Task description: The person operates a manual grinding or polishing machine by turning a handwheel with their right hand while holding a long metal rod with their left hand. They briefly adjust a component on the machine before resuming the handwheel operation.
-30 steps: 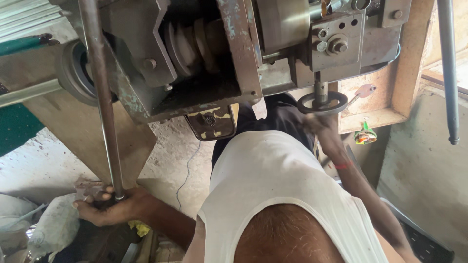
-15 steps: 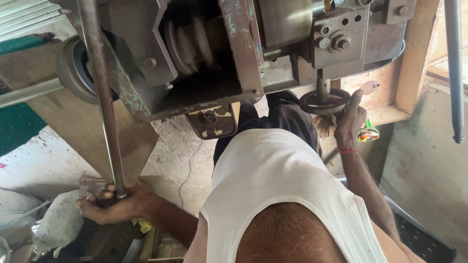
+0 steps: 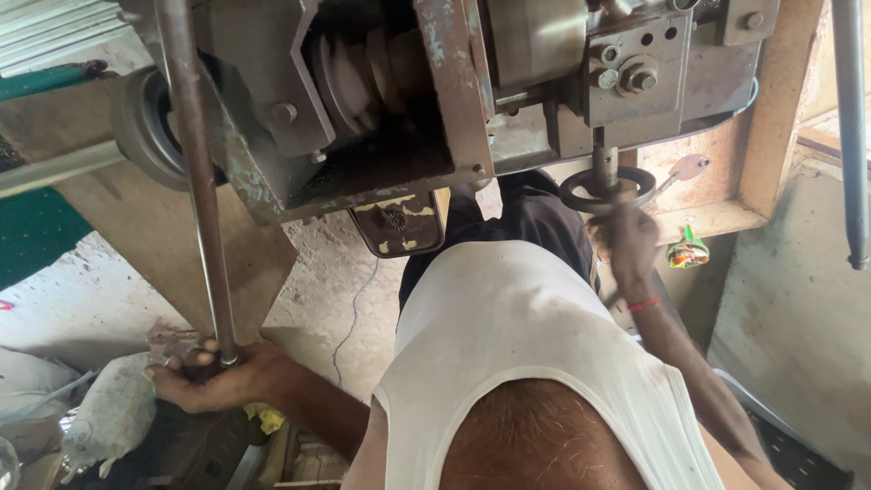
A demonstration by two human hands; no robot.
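From the head view, the left hand (image 3: pixel 213 381) clenches the foot of a long rod (image 3: pixel 195 181) that runs down the machine's (image 3: pixel 399 100) left edge. The right hand (image 3: pixel 631 240), blurred, grasps the small handwheel (image 3: pixel 606 189) hanging under the machine's right end. Open floor (image 3: pixel 336 299) lies below the machine, between both arms.

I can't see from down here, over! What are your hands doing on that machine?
Left hand gripping bottom of long metal rod. Right hand on small black handwheel under the machine. Nothing blocking either hand.
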